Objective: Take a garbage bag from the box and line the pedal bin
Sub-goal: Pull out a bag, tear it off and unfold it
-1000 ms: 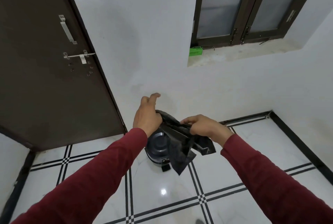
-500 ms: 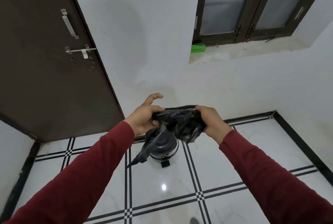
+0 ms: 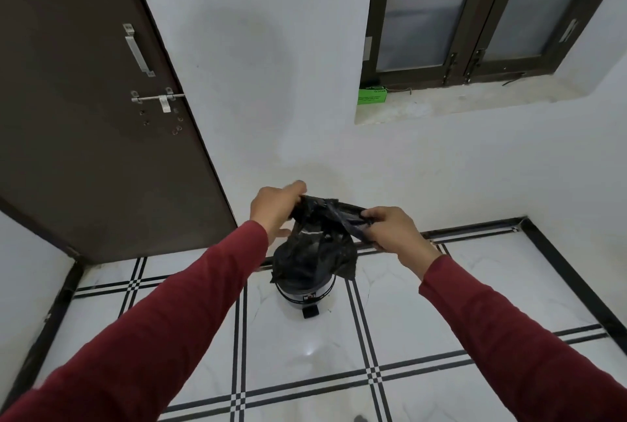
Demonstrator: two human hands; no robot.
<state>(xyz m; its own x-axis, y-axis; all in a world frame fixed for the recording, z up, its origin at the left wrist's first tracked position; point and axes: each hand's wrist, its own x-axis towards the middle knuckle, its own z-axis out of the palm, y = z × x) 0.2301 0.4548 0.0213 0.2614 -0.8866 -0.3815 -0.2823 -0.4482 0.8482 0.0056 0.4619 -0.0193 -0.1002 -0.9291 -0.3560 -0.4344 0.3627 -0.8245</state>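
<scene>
Black garbage bag (image 3: 314, 245) at centre of frame, held in the air directly above the pedal bin (image 3: 305, 292) on the floor. Left hand (image 3: 274, 209) grip pinched on upper left edge of film; right hand (image 3: 390, 230) grip clamped on bunched upper right edge. Judged very light, limp, thin, crumpled; likely slippery and clingy, tearable if yanked. Best held at the mouth hem, two opposite points. Green box (image 3: 372, 96) on window ledge, upper right.
</scene>
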